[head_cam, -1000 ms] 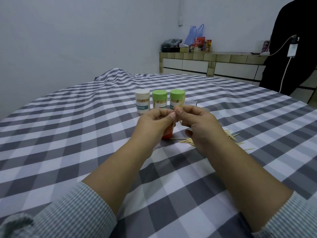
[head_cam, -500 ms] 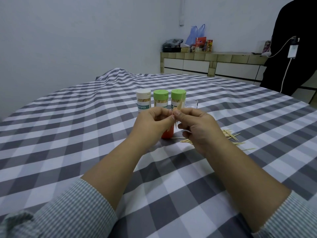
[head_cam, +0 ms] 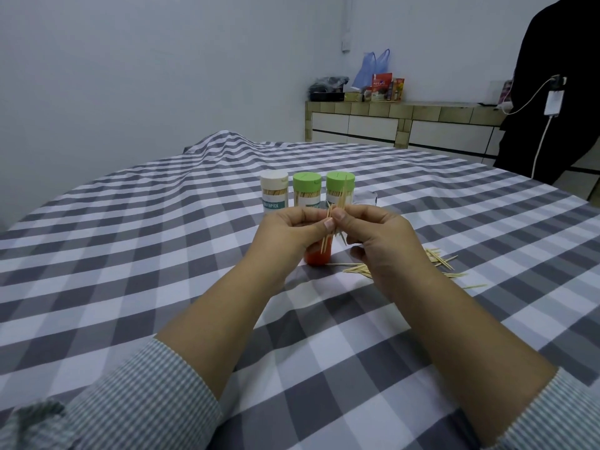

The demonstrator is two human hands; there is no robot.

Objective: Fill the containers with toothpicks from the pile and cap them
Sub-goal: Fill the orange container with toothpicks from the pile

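1. A small bunch of toothpicks [head_cam: 335, 219] was held almost upright between both hands, above the middle of the table.
2. The left hand [head_cam: 289, 235] pinched the bunch with its thumb and curled fingers.
3. The right hand [head_cam: 376, 237] pinched the same bunch from the other side, its thumb touching the sticks.
4. Under the hands an orange container [head_cam: 319, 256] stood on the checked tablecloth [head_cam: 130, 254]; its top was hidden behind the fingers, so I could not tell whether it was capped.
5. The toothpick pile [head_cam: 435, 261] lay scattered on the cloth just to the right of the orange container, partly behind the right hand.
6. Toward the table's far edge three closed containers stood in a row: a white-capped container [head_cam: 274, 191], a green-capped container [head_cam: 307, 193] and a second green-capped container [head_cam: 340, 191].
7. A clear container [head_cam: 367, 198] stood just to the right of this row.
8. Beyond the table was a tiled counter [head_cam: 402, 125].
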